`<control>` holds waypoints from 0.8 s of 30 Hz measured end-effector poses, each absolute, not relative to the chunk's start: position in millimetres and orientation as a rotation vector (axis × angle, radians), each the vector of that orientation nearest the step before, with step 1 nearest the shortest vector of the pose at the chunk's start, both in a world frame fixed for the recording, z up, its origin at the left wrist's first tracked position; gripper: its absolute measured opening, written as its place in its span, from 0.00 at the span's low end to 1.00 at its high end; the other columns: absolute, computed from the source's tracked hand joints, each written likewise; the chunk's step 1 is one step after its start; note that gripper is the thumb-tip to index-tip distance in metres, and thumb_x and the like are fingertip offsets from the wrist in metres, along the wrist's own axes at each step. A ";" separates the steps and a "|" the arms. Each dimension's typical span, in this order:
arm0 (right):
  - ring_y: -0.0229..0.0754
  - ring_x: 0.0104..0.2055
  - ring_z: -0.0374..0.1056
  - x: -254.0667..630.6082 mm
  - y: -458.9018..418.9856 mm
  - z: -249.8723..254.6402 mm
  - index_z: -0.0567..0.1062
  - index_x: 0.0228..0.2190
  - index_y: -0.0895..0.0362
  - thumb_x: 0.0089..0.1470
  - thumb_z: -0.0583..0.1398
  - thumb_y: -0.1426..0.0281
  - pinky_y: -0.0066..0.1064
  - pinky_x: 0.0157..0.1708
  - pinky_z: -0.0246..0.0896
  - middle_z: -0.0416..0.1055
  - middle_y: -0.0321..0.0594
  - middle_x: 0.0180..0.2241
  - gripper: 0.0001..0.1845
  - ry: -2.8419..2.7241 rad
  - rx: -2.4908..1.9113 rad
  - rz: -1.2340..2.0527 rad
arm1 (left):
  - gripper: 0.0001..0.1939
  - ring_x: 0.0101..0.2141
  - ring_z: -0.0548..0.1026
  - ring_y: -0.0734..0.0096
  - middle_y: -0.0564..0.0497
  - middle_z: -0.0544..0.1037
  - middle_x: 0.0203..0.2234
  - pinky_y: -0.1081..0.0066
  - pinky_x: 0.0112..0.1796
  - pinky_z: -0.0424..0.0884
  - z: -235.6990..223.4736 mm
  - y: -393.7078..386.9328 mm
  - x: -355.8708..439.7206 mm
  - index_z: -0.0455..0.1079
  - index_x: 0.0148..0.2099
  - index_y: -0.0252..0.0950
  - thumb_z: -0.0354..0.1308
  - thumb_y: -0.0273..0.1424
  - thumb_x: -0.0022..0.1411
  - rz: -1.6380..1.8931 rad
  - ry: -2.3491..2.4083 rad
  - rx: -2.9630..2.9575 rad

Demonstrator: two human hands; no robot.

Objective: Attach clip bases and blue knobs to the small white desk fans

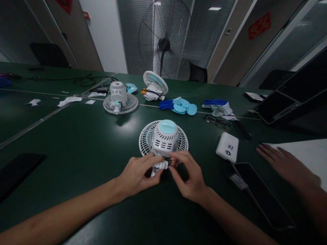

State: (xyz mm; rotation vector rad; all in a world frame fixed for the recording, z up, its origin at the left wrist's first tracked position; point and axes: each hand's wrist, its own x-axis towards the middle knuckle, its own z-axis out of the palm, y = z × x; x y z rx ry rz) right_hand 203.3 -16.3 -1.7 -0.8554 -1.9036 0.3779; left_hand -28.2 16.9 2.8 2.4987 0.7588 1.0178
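A small white fan (164, 141) lies grille-down on the dark green table, its motor housing and light blue round cap facing up. My left hand (143, 172) pinches the white clip-like bracket (160, 165) at the fan's near side between thumb and fingers. Across from it, my right hand (187, 173) has its thumb and fingertips closed at the bracket's right end. A small dark piece shows at those right fingertips, too small to name. Part of the bracket is hidden behind my fingers.
Behind stand another upturned fan (119, 97), a tilted fan (154, 86), and blue blades (184, 106) by gloves (166, 104). To the right are glasses (217, 121), a white power bank (228, 147), a phone (263, 194) and another person's hand (288, 165). A black phone-like slab (19, 170) lies left.
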 end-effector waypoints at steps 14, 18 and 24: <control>0.43 0.43 0.78 207.0 -9.1 -3.5 0.69 0.63 0.48 0.62 0.62 0.81 0.39 0.42 0.79 0.80 0.41 0.46 0.31 -1.995 -0.765 0.173 | 0.20 0.26 0.74 0.75 0.53 0.77 0.33 0.76 0.25 0.71 -1.2 17.7 -28.5 0.66 0.61 0.38 0.59 0.29 0.68 1.047 0.737 2.503; 0.44 0.43 0.78 206.0 -9.5 -1.3 0.68 0.63 0.47 0.62 0.62 0.81 0.40 0.41 0.79 0.80 0.40 0.46 0.32 -1.997 -0.760 0.169 | 0.20 0.26 0.74 0.74 0.52 0.77 0.34 0.76 0.25 0.71 -1.0 17.3 -28.2 0.66 0.61 0.39 0.59 0.30 0.68 1.048 0.738 2.500; 0.44 0.45 0.77 208.1 -7.7 -4.0 0.67 0.64 0.49 0.61 0.63 0.81 0.40 0.43 0.77 0.80 0.42 0.48 0.34 -2.041 -0.742 0.154 | 0.19 0.26 0.74 0.74 0.53 0.76 0.33 0.75 0.26 0.71 -0.7 17.5 -28.3 0.66 0.60 0.38 0.58 0.28 0.68 1.054 0.733 2.510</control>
